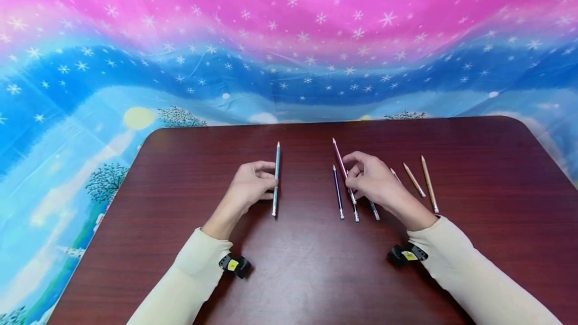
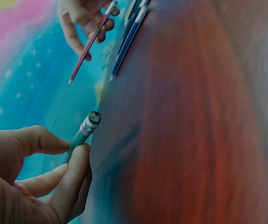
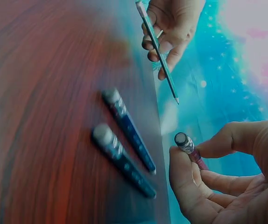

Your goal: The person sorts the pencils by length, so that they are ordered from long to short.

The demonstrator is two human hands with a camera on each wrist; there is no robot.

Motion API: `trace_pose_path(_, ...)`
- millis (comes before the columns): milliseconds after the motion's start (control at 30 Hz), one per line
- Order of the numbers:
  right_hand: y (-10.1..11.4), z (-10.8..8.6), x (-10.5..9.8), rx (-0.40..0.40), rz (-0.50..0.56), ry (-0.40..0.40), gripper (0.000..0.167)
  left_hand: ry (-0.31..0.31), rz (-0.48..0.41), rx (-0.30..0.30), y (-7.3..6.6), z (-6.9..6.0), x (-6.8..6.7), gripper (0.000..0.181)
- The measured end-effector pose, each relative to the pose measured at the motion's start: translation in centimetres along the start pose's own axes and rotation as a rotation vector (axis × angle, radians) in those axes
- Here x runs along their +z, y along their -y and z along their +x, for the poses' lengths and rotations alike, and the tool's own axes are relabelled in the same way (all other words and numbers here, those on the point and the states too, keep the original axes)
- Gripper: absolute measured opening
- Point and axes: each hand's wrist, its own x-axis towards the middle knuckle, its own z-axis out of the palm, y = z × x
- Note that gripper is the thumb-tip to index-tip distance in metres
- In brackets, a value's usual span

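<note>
In the head view my left hand (image 1: pixel 249 184) pinches a light-blue pencil (image 1: pixel 277 164) between thumb and fingers, point away from me. The left wrist view shows its eraser end (image 2: pixel 91 122) standing out past the fingertips, with a shadow on the table. My right hand (image 1: pixel 372 177) pinches a pink pencil (image 1: pixel 339 157), its tip leaning to the left. Under and beside that hand lie a dark blue pencil (image 1: pixel 337 192) and two more dark pencils, partly covered by the hand. The right wrist view shows two dark pencils with white erasers, one of them blurred (image 3: pixel 124 161).
Right of my right hand lie two gold-coloured pencils (image 1: pixel 414 179), points away from me. Another pencil tip (image 1: pixel 395 175) shows behind the wrist, the rest hidden. The dark red wooden table (image 1: pixel 289 275) ends at a patterned pink and blue cloth (image 1: pixel 289 39).
</note>
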Motion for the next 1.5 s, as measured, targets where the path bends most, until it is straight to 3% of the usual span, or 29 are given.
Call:
trace_pose_path(233, 0.8, 1.2, 1.5, -0.006, 0.034, 0.006, 0.058, -0.037, 0.001, -0.033, 0.2, 1.0, -2.9, 0.049)
trace_pose_path(500, 1.7, 2.3, 3.4, -0.015, 0.044, 0.017, 0.057, -0.087, 0.067, -0.057, 0.1, 2.3, -4.7, 0.052)
trace_pose_path(833, 2.2, 2.6, 4.1, -0.016, 0.02, 0.019, 0.056, -0.142, 0.191, -0.072, 0.0, 3.5, -5.5, 0.051)
trace_pose_path(1500, 3.0, 3.1, 5.5, -0.009, 0.039, 0.038, 0.055, -0.225, 0.335, -0.03, 0.7, 4.4, -5.9, 0.045)
